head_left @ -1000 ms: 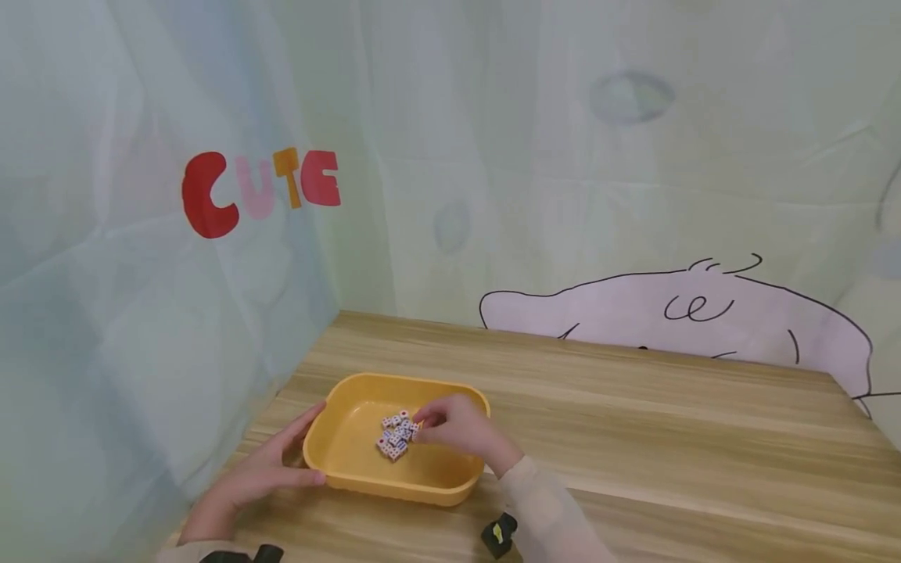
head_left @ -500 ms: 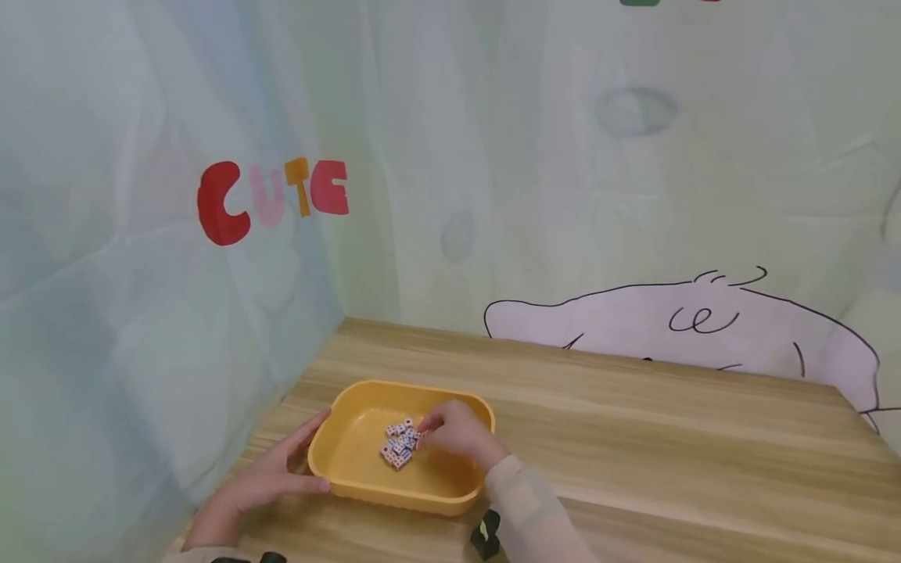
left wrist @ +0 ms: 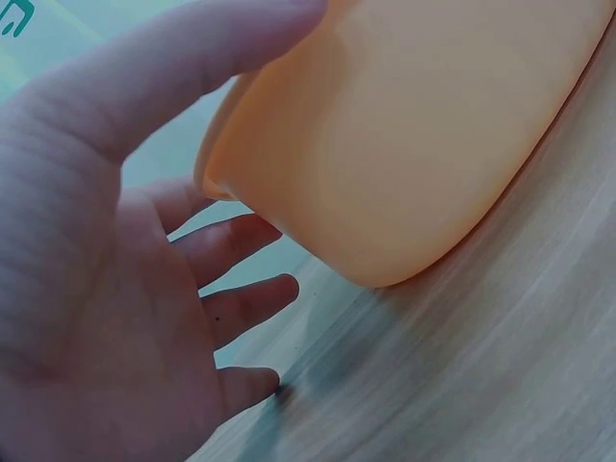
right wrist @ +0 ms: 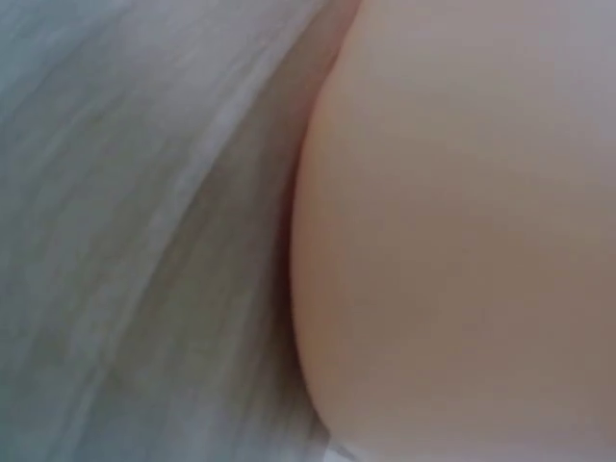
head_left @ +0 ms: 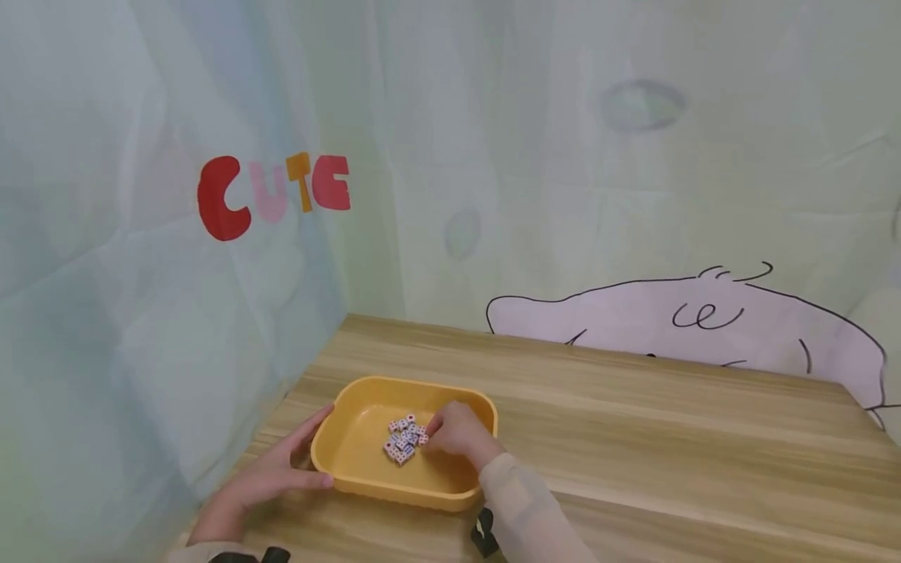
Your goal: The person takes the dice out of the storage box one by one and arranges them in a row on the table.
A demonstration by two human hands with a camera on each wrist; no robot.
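Smooth plastic tray [head_left: 355,446], matt outside, with a faint shine inside. In it, small, smooth, hard-looking plastic dice [head_left: 402,443]. The table [head_left: 633,426] has a smooth wood-grain surface with low sheen. Behind, a thin cloth backdrop [head_left: 549,172], creased, mostly matt. The right sleeve [head_left: 524,500] looks like soft matt cloth.

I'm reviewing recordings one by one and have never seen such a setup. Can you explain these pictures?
There is no robot: a person works with two bare hands. The wide picture comes from a camera worn on the head, the two close-ups from one on each wrist. On the wooden table stands a yellow tray with a cluster of dice inside. The left hand touches one end of the tray. The right hand is inside it, fingertips at the dice; whether they pinch one is unclear. The right wrist's close-up shows the tray's outside and the table.
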